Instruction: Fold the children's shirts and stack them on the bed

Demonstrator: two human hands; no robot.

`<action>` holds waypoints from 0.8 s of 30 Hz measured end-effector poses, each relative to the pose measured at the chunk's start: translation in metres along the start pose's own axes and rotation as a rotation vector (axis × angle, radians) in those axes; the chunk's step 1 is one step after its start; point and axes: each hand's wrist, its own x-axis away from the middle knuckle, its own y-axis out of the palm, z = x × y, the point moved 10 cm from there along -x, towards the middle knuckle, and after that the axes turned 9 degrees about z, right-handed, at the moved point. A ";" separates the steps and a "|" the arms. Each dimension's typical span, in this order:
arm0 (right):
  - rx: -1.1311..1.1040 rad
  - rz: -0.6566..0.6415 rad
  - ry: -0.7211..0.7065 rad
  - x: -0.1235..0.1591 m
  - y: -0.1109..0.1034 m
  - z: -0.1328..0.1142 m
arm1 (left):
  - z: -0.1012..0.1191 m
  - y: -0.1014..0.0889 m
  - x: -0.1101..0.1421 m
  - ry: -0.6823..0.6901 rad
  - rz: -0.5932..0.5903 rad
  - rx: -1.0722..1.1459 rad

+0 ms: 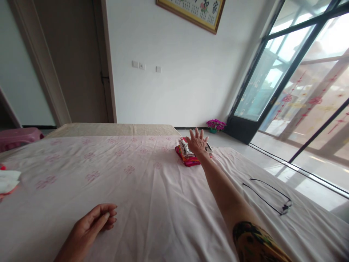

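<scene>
My right hand (197, 142) reaches far forward, fingers spread, over a small stack of folded cloths (189, 160) in red, orange and white. The palm seems to rest on the top cloth, though the hand hides part of the stack. Nearer to me, my left hand (94, 222) hovers low over or rests on the pale bedsheet (131, 203) with its pink flower print. Its fingers are curled and the thumb lies against them; nothing shows between them.
Folding glasses (285, 209) lie with temples extended on the sheet at the right. At the left edge is a white and red bundle (9, 182), with a pink stool (20, 138) behind. Purple flowers (216, 124) stand by the glass door (248, 98).
</scene>
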 end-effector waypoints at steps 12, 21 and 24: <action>-0.033 -0.288 0.078 0.018 0.057 0.033 | 0.005 0.001 0.002 0.057 -0.011 -0.001; 0.057 -0.120 -0.022 0.051 0.029 -0.006 | 0.029 0.005 0.007 0.208 -0.049 0.119; -0.036 -0.195 -0.169 0.108 0.036 -0.060 | 0.032 0.004 0.006 0.252 -0.051 0.118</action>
